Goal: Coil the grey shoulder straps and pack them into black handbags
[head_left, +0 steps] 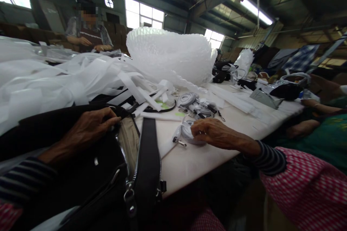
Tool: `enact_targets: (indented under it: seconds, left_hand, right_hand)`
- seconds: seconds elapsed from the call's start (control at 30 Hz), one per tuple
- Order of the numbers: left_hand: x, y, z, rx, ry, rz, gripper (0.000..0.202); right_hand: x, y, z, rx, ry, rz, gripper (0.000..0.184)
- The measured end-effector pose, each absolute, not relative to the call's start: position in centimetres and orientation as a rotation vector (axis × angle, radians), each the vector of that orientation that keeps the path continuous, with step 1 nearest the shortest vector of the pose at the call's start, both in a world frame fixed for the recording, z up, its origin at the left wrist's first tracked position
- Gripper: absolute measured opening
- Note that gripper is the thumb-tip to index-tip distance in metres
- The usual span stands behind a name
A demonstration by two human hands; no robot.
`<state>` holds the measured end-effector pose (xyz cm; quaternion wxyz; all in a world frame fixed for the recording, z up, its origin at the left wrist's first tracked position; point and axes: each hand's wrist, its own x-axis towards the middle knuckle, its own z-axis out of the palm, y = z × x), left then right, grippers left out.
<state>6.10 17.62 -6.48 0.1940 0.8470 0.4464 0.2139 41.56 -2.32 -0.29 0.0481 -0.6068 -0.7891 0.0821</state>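
Note:
A black bag (94,184) lies at the left with its zipper open, showing a beige lining (128,140). My left hand (90,128) is closed on the rim of the bag at the far end of the opening. To the right, my right hand (214,133) has its fingers curled round a coiled strap (185,130) in a whitish wrapping, on the tabletop. A metal snap hook (180,142) sticks out of this coil towards the bag. Just beyond it lie several similar wrapped straps (199,104) with dark ends and metal hooks.
White foam strips (67,83) are heaped at the left and back of the white table (187,169). A large roll of white packing material (170,56) stands behind. A co-worker (89,30) is at the far left; another person's sleeve (320,137) and hands are at the right.

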Motion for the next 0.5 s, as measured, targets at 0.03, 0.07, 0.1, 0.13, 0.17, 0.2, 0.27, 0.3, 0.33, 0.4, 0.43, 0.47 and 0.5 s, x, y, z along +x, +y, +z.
enact_targets:
  seconds: [0.03, 0.07, 0.1, 0.13, 0.17, 0.2, 0.27, 0.3, 0.33, 0.4, 0.43, 0.47, 0.5]
  left_hand:
    - [6.1, 17.6, -6.5, 2.373, 1.252, 0.603, 0.042]
    - [6.1, 17.6, -6.5, 2.370, 1.250, 0.600, 0.043]
    - [6.1, 17.6, -6.6, 2.367, 1.250, 0.598, 0.044]
    - [6.1, 17.6, -6.6, 2.361, 1.251, 0.600, 0.045]
    - [6.1, 17.6, -6.6, 2.357, 1.251, 0.605, 0.045]
    - [6.1, 17.6, -6.5, 2.355, 1.246, 0.609, 0.045]
    - [6.2, 17.5, -6.3, 2.359, 1.237, 0.616, 0.045]
    - [6.3, 17.4, -6.2, 2.358, 1.240, 0.615, 0.044]
    - [6.4, 17.3, -6.0, 2.357, 1.246, 0.611, 0.044]
    - [6.5, 17.1, -5.8, 2.353, 1.255, 0.610, 0.044]
    - [6.5, 17.0, -5.7, 2.350, 1.255, 0.613, 0.045]
    - [6.6, 16.9, -5.6, 2.348, 1.251, 0.618, 0.045]
    - [6.6, 16.9, -5.6, 2.348, 1.243, 0.625, 0.045]
  right_hand:
    - [41.5, -2.3, -0.4, -1.833, -2.420, 0.237, 0.013]
    - [41.3, -2.2, -0.6, -1.818, -2.428, 0.226, 0.013]
    - [41.2, -2.1, -0.7, -1.807, -2.433, 0.224, 0.013]
    - [41.0, -2.0, -0.8, -1.796, -2.434, 0.231, 0.014]
    - [40.9, -1.8, -0.9, -1.782, -2.430, 0.246, 0.014]
    - [40.8, -1.6, -0.9, -1.768, -2.423, 0.270, 0.013]
    - [40.5, -1.1, -0.9, -1.739, -2.403, 0.319, 0.012]
    - [40.5, -0.9, -0.9, -1.723, -2.395, 0.345, 0.011]
    - [40.5, -0.7, -0.9, -1.702, -2.390, 0.376, 0.011]
    - [40.8, -0.3, -1.0, -1.664, -2.387, 0.447, 0.011]
    - [41.0, -0.2, -1.0, -1.649, -2.382, 0.474, 0.012]
    - [41.2, -0.1, -1.1, -1.637, -2.375, 0.492, 0.012]
    - [41.3, 0.0, -1.1, -1.630, -2.367, 0.502, 0.012]
